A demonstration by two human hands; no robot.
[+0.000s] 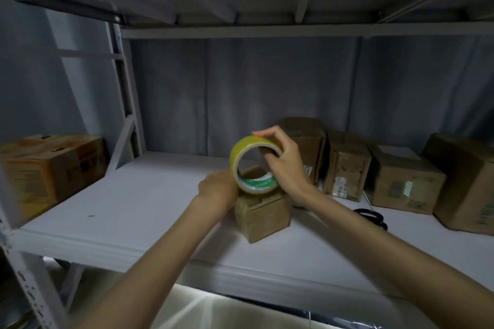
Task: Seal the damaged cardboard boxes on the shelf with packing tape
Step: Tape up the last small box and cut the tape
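Note:
A small cardboard box [263,215] stands near the middle of the white shelf [128,211]. Just above its top I hold a yellow roll of packing tape [242,153] upright, its hole facing me. My right hand [284,160] grips the roll from the right, fingers over the top rim and thumb inside the core. My left hand [219,189] curls around the roll's lower left edge, touching the box top. Whether a tape end is pulled out is hidden by my hands.
Several worn cardboard boxes [347,165] line the back right of the shelf, the largest [467,184] at the far right. Black scissors [373,218] lie in front of them. Another box [50,171] sits at the far left. An upper shelf [240,27] hangs overhead.

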